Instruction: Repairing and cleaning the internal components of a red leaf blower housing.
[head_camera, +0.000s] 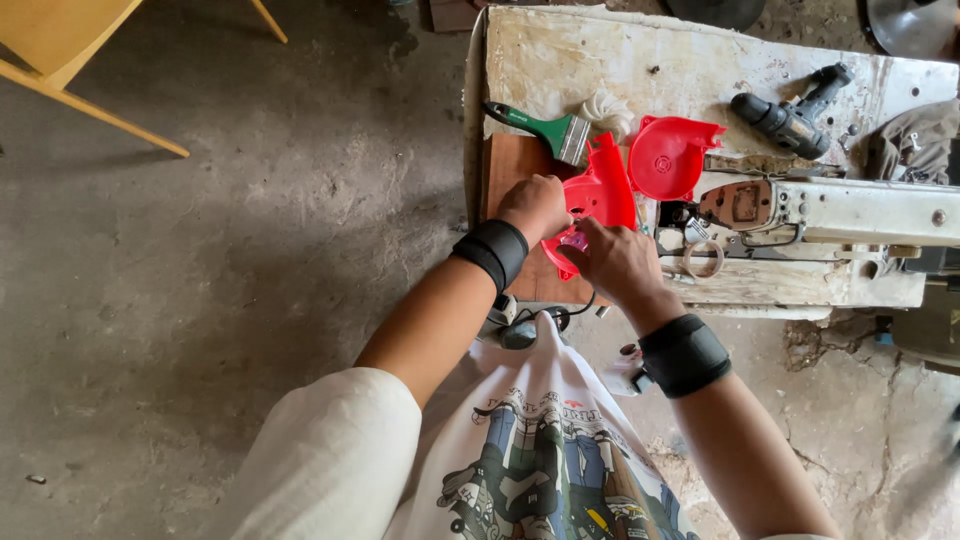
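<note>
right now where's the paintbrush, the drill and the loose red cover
green-handled paintbrush (545, 126), head view, on the green handle
dark power drill (785, 115), head view, on its body
red plastic cover (668, 158), head view, on its round middle

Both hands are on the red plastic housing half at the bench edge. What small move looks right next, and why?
Probably keep the left hand steadying the red housing half while the right hand works its lower end: both hands meet there, and the matching red half lies apart beside it.
</note>
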